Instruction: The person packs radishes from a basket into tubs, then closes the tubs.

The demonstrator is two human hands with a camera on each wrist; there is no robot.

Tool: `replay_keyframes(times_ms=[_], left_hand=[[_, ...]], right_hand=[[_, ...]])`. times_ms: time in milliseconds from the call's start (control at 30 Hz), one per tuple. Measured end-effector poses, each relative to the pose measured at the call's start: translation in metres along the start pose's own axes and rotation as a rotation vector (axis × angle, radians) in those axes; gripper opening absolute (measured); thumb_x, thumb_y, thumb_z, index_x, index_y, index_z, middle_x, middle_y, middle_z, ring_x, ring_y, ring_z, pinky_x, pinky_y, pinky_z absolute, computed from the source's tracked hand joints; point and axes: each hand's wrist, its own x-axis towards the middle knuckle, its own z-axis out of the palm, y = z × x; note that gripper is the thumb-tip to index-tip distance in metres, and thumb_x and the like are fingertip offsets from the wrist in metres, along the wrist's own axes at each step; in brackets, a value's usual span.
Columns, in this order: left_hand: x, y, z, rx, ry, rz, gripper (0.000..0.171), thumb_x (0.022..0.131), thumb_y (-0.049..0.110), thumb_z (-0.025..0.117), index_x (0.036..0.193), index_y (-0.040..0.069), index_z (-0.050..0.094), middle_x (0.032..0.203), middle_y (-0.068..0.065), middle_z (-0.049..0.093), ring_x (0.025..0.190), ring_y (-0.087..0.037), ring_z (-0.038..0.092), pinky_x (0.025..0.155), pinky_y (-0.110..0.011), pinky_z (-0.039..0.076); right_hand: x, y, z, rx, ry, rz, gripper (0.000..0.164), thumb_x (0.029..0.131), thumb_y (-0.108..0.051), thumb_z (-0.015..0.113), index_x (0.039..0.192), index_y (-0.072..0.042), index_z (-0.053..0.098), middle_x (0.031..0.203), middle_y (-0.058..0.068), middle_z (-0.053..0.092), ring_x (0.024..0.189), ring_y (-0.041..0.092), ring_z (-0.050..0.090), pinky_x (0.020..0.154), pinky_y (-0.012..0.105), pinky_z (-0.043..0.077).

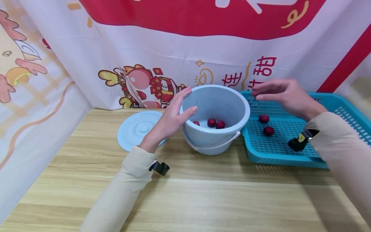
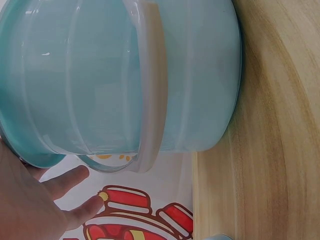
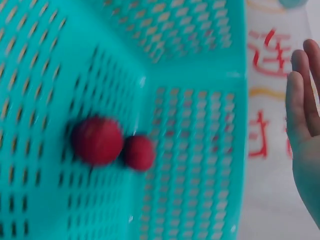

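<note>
A light blue bucket [image 1: 214, 141] with a pale handle [image 2: 152, 90] stands upright, several dark red round fruits [image 1: 211, 122] on its floor. My left hand [image 1: 174, 114] rests at the bucket's left rim, its fingers fairly straight; in the left wrist view its fingers [image 2: 65, 182] spread beside the rim. Over the left back part of a turquoise basket [image 1: 252, 151] hovers my right hand [image 1: 285, 96], fingers extended and nothing in them. Below it two more red fruits [image 1: 268, 131] lie on the basket floor, close together in the right wrist view [image 3: 97, 141].
A round light blue lid [image 1: 130, 129] lies on the wooden table [image 1: 203, 199], left of the bucket and partly behind my left forearm. The basket stands right beside the bucket. A printed white and red curtain [image 1: 162, 42] hangs behind the table.
</note>
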Motion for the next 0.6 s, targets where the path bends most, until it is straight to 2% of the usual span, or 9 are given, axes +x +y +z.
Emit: replay_keyframes(times_ms=[133,200,267,433,600], left_hand=[[-0.001,0.001,0.000,-0.004,-0.001,-0.001,0.076,0.102,0.050,0.057,0.168,0.027,0.028,0.177,0.008,0.020,0.159,-0.027,0.031,0.122,-0.065,0.041],[-0.001,0.001,0.000,-0.004,-0.002,-0.001,0.076,0.102,0.050,0.057,0.168,0.027,0.028,0.177,0.008,0.020,0.160,-0.027,0.031,0.122,-0.065,0.041],[0.000,0.001,0.000,-0.004,-0.002,0.000,0.076,0.102,0.050,0.057,0.168,0.026,0.028,0.177,0.008,0.020,0.160,-0.027,0.031,0.122,-0.065,0.041],[0.000,0.001,0.000,-0.007,0.000,-0.005,0.076,0.103,0.049,0.057,0.168,0.026,0.028,0.177,0.009,0.020,0.160,-0.026,0.030,0.123,-0.065,0.040],[0.000,0.001,0.000,-0.008,-0.001,-0.004,0.075,0.103,0.049,0.057,0.168,0.026,0.028,0.177,0.009,0.020,0.160,-0.026,0.030,0.123,-0.065,0.039]], right_hand=[[-0.001,0.020,-0.009,-0.081,-0.075,0.086,0.065,0.091,-0.043,0.082,0.150,-0.025,0.061,0.134,-0.014,0.072,0.115,0.005,0.069,0.100,0.042,0.062],[-0.001,0.030,-0.014,-0.100,-0.135,0.110,0.066,0.092,-0.041,0.082,0.152,-0.024,0.059,0.138,-0.011,0.071,0.117,0.008,0.069,0.105,0.053,0.059],[-0.002,0.038,-0.017,-0.102,-0.199,0.127,0.067,0.092,-0.038,0.083,0.152,-0.022,0.058,0.143,-0.004,0.069,0.122,0.014,0.067,0.106,0.060,0.057],[-0.001,0.056,-0.023,-0.095,-0.333,0.162,0.066,0.093,-0.028,0.082,0.153,-0.015,0.057,0.151,0.012,0.063,0.136,0.032,0.056,0.100,0.057,0.059],[0.002,0.068,-0.027,-0.117,-0.420,0.199,0.064,0.095,-0.024,0.079,0.154,-0.012,0.056,0.157,0.017,0.055,0.143,0.039,0.046,0.102,0.059,0.056]])
